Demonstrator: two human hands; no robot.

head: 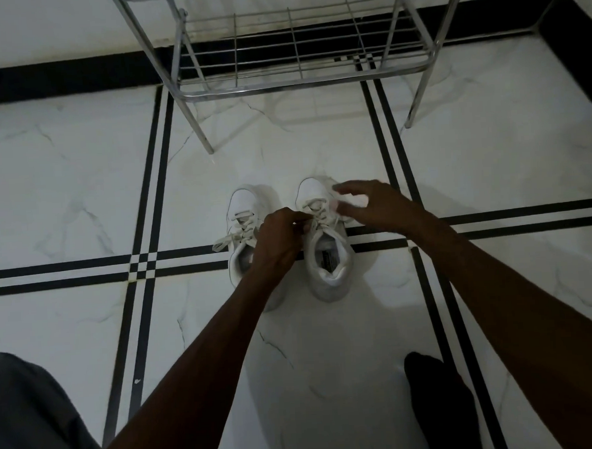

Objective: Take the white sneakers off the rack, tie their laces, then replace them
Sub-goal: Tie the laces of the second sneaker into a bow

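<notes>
Two white sneakers (289, 245) stood side by side on the floor (80, 187) below the rack (300, 76). The left hand (280, 237) pinched a soft, limp lace (313, 220); the right hand (369, 203) hovered blurred, grasp unclear. Lace ends probably offered the best hold.

Rack (300, 76) stands beyond sneakers (289, 245) — floor (284, 149) between seemingly open.

Bare forearms, no sleeves; grey trouser leg (30, 416) lower left, black sock (441, 402) lower right
</notes>
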